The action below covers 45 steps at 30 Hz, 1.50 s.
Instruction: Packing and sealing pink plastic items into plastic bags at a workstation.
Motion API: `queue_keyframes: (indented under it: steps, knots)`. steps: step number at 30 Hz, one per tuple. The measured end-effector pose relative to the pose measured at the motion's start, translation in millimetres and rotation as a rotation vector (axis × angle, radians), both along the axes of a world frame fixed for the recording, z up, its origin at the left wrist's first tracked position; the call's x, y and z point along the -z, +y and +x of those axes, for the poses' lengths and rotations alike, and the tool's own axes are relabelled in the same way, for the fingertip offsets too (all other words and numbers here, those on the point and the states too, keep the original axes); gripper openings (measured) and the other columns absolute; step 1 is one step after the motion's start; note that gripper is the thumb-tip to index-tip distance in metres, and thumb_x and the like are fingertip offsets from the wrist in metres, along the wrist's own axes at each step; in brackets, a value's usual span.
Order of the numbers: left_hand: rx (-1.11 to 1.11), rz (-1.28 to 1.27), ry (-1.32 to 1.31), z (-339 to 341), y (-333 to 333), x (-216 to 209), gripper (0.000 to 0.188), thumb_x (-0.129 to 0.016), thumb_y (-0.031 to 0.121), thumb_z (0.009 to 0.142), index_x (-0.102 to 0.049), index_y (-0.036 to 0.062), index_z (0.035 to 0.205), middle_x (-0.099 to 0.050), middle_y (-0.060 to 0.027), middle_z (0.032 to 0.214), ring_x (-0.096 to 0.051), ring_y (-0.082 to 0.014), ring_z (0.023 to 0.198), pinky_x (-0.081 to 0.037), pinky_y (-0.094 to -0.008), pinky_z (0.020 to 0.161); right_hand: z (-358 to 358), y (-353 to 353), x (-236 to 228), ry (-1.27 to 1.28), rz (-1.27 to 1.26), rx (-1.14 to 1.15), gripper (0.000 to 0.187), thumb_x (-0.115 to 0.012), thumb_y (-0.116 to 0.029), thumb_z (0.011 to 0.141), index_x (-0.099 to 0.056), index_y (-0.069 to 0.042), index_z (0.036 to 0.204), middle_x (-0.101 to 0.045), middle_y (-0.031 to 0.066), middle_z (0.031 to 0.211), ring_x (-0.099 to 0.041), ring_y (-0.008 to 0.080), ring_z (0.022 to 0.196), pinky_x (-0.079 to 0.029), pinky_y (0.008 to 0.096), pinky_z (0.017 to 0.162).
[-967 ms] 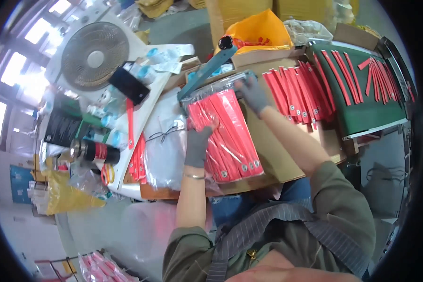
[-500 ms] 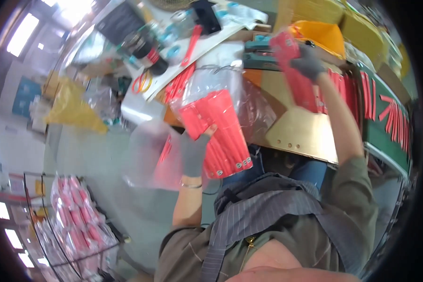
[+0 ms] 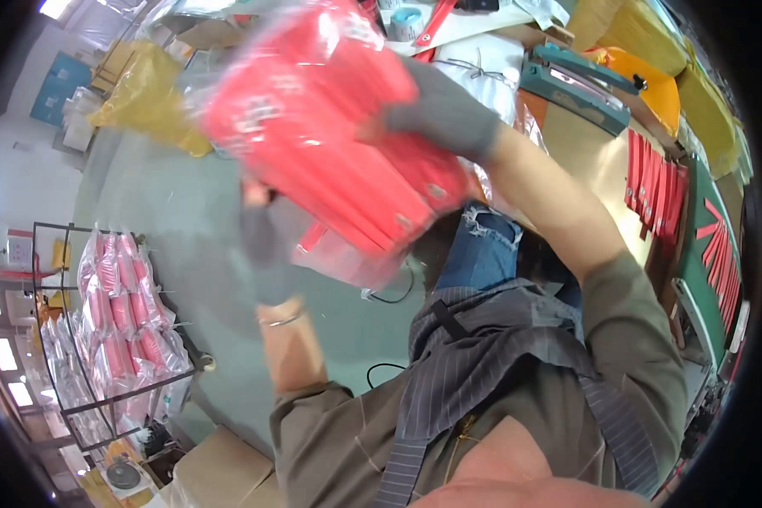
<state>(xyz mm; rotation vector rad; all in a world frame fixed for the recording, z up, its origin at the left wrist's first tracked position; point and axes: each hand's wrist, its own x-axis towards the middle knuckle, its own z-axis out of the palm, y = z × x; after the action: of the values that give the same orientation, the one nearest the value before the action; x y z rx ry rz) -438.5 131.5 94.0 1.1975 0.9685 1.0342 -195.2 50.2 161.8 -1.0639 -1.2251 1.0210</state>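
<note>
Red bagged strips (image 3: 322, 161), right hand (image 3: 449, 106) gripping, left hand (image 3: 267, 245) blurred, hold unclear, wide floor (image 3: 203, 271) beside table edge (image 3: 580, 148)

One wide fisheye head view, steeply downward from close above the hands (image 3: 447, 112), floor (image 3: 199, 229) beyond

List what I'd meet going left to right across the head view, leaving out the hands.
Bagged red packs at lower left → bundle of bagged red strips → teal hinged device → loose red strips → green surface.

Red strips (image 3: 322, 161) in clear plastic, tilted
</note>
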Motion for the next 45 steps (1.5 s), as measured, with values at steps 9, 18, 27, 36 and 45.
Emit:
queue_keyframes:
  steps: [9, 18, 27, 36, 45]
  knots:
    - [0.036, 0.080, 1.001, -130.6, 31.0, 100.0, 0.049, -0.050, 0.040, 0.090, -0.060, -0.0036, 0.071, -0.055, -0.0107, 0.053, -0.054, -0.0209, 0.046, -0.041, -0.0365, 0.048, -60.6, 119.0, 111.9, -1.235, 0.186, -0.588, 0.039, -0.069, -0.030, 0.069, -0.066, -0.013, 0.104, -0.066, 0.0113, 0.100, -0.062, 0.0301, 0.091, -0.047, 0.0400, 0.080]
    - [-0.169, -0.133, 0.561, -105.0, -26.6, 83.2, 0.047, -0.047, 0.031, 0.095, -0.052, -0.0001, 0.060, -0.050, -0.0062, 0.050, -0.047, -0.0117, 0.043, -0.034, -0.0255, 0.041, -87.1, 93.9, 256.4, -1.486, -0.037, -0.059, 0.069, -0.071, -0.039, 0.066, -0.052, -0.007, 0.124, -0.045, 0.0139, 0.134, -0.041, 0.0314, 0.124, -0.038, 0.0423, 0.099]
    - [-0.033, 0.320, 1.080, -59.0, -2.1, 50.5, 0.036, -0.052, 0.028, 0.091, -0.062, -0.0055, 0.082, -0.058, -0.0091, 0.066, -0.055, -0.0159, 0.061, -0.041, -0.0306, 0.056, 28.4, -70.9, 126.5, -0.632, -0.018, 0.385, 0.043, -0.065, -0.029, 0.081, -0.056, -0.002, 0.113, -0.063, 0.0144, 0.100, -0.060, 0.0287, 0.095, -0.047, 0.0361, 0.084]
    - [0.208, 1.428, 0.622, 236.2, 32.9, 29.8, 0.021, -0.059, 0.015, 0.083, -0.060, 0.0015, 0.098, -0.062, -0.0124, 0.086, -0.061, -0.0270, 0.080, -0.048, -0.0365, 0.069, 73.4, -301.1, 179.7, -0.227, -0.607, 0.846, 0.029, -0.059, -0.027, 0.085, -0.061, -0.001, 0.099, -0.065, 0.0093, 0.084, -0.061, 0.0168, 0.080, -0.048, 0.0306, 0.073]
    - [0.156, 1.353, 1.474, 376.2, 95.8, 66.3, 0.020, -0.060, 0.026, 0.081, -0.060, 0.0079, 0.090, -0.063, -0.0094, 0.084, -0.065, -0.0246, 0.071, -0.052, -0.0355, 0.062, 67.5, -392.2, 182.6, -0.121, -0.512, 1.226, 0.026, -0.062, -0.017, 0.084, -0.060, 0.003, 0.101, -0.064, 0.0080, 0.088, -0.059, 0.0122, 0.082, -0.047, 0.0256, 0.076]
